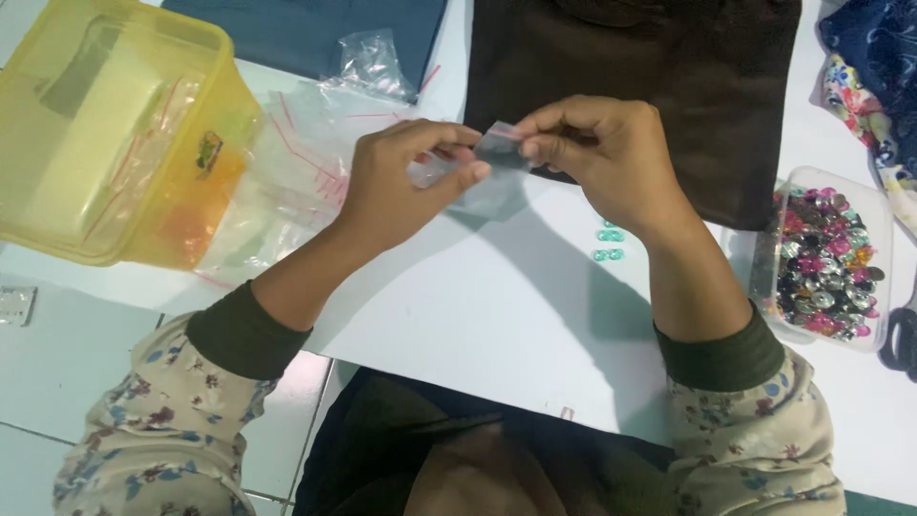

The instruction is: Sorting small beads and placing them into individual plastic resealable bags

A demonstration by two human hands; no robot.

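Note:
My left hand (401, 182) and my right hand (602, 158) meet above the white sheet (497, 315), both pinching a small clear zip bag (487, 158) by its top edge. The bag hangs between my fingertips, and its contents are too small to tell. A few loose teal gems (608, 244) lie on the sheet just below my right hand. At the right stands a clear plastic tray (884, 239) filled with several multicoloured gems (826, 263).
A yellow plastic box (105, 134) sits at the left with a heap of clear zip bags (296, 162) beside it. Dark brown cloth (650, 76) and blue cloth (306, 33) lie at the back. Patterned fabric (869, 67) is at the far right.

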